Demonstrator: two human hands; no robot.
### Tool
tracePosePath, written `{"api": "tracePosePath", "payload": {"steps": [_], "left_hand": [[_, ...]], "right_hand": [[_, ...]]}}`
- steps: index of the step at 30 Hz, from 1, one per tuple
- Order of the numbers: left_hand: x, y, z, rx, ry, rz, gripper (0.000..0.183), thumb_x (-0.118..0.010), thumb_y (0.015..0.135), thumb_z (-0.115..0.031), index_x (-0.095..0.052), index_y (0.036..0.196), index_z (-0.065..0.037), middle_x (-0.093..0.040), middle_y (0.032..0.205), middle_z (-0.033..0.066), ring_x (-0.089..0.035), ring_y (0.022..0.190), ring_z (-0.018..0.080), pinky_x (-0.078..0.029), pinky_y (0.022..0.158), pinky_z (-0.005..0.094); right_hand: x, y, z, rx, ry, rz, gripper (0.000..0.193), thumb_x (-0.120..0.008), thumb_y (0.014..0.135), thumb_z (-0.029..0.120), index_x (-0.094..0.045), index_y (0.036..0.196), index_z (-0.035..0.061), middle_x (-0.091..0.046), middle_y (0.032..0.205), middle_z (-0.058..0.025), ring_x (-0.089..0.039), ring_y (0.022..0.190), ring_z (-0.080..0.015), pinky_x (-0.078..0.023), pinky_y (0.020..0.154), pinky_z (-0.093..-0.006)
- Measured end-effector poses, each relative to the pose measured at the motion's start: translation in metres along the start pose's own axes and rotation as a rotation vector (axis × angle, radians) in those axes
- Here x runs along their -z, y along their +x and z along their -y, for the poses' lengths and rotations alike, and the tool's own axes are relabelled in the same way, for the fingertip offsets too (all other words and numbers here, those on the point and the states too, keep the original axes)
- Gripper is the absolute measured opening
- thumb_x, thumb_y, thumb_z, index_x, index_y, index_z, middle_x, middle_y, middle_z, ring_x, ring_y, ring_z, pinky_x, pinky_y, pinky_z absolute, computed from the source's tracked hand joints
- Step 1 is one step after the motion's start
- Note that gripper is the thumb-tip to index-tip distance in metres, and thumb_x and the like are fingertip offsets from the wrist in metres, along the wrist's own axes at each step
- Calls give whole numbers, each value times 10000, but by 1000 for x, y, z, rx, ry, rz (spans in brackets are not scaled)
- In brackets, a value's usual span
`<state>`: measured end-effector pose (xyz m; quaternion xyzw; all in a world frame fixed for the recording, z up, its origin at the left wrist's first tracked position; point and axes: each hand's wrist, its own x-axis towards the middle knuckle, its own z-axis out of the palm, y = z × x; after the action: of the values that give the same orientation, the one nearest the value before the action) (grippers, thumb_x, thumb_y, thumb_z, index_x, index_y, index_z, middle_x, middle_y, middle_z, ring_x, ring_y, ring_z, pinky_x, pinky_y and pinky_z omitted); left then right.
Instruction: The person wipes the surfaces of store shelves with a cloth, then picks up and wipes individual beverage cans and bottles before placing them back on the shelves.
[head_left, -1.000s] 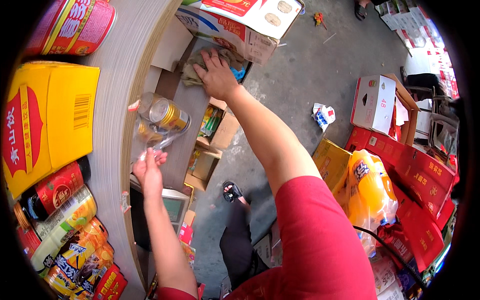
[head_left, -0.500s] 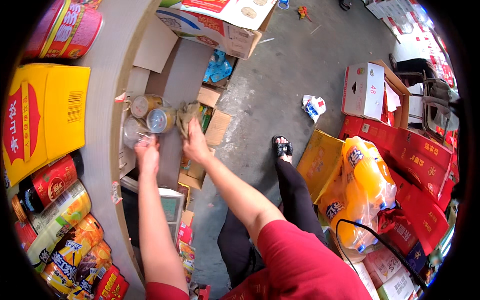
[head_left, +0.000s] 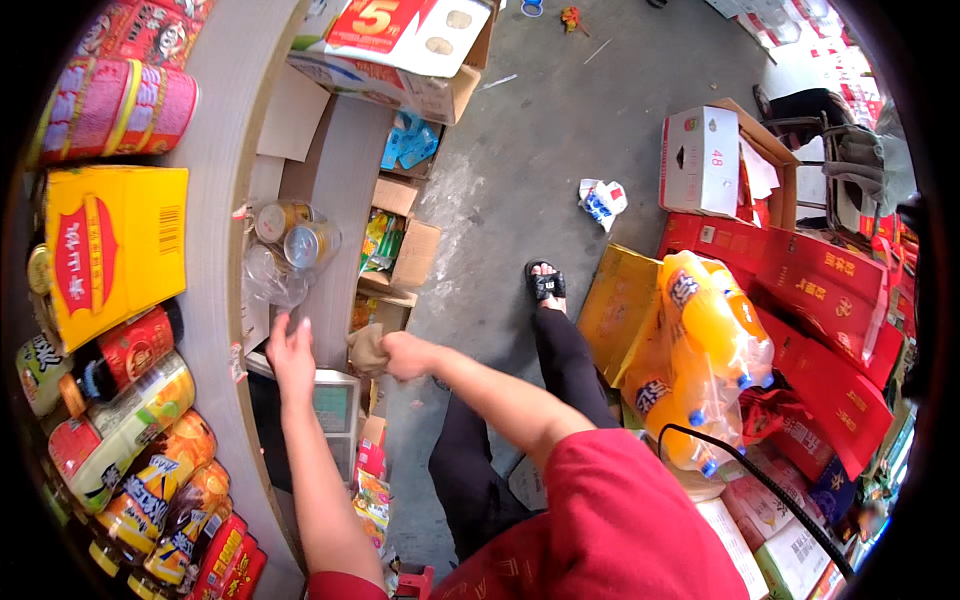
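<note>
My right hand (head_left: 407, 356) is closed round a greyish-brown rag (head_left: 367, 350), above the inner edge of a low shelf. My left hand (head_left: 290, 350) is held with its fingers stretched out and holds nothing. Just beyond its fingertips, a pack of cans (head_left: 313, 245) in clear plastic wrap stands on the shelf (head_left: 342, 150); two can tops show. Loose crumpled plastic (head_left: 275, 277) hangs off the pack on the side towards my left hand. A grey device with a greenish display (head_left: 335, 410) sits just below my hands.
On the left counter (head_left: 225, 130) stand a yellow carton (head_left: 118, 255), pink cans (head_left: 120, 110) and several drink bottles (head_left: 170, 480). Open cardboard boxes (head_left: 415, 252) line the shelf's floor side. Wrapped orange drink bottles (head_left: 700, 350) and red boxes (head_left: 800, 290) are at right. A crumpled wrapper (head_left: 602, 203) lies on the floor.
My right hand has drawn the rag away from the cans, back towards me. My left hand has come off the plastic wrap and moved slightly nearer. The view has shifted a little.
</note>
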<state>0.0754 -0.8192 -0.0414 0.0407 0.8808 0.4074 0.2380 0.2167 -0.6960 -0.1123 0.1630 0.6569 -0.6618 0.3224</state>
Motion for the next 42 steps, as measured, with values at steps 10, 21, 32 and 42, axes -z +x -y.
{"api": "tracePosePath", "payload": {"steps": [10,21,32,42], "left_hand": [[-6,-206,-10,108,356,560,378,-696,767,-218,-590,1004,58,-630,887,171,-640,698,228,-505,658,340],[13,-193,-220,225,-590,563,334,-670,812,-186,-570,1098,-47,-621,971,37,-616,824,147,-533,657,282],[14,-212,-308,-301,-460,469,206,-574,869,-75,-613,1051,14,-640,949,26,-577,826,89,-475,717,233],[36,-233,-360,-63,-958,128,222,-549,896,-153,-598,1043,7,-652,946,59,-623,790,127,-514,685,283]], "right_hand": [[94,-187,-25,77,37,-561,220,-624,746,164,-555,879,2,-634,786,-179,-627,751,-263,-480,668,-362],[97,-319,201,292,-54,-51,608,-479,866,571,-611,791,-17,-507,611,-26,-456,612,-106,-434,545,-321],[169,-371,263,488,-520,-128,344,-580,871,364,-648,923,31,-602,684,-83,-519,650,-127,-451,624,-303],[258,-404,251,415,-61,-378,313,-597,868,206,-594,1066,-37,-649,882,-113,-636,716,-210,-530,666,-326]]}}
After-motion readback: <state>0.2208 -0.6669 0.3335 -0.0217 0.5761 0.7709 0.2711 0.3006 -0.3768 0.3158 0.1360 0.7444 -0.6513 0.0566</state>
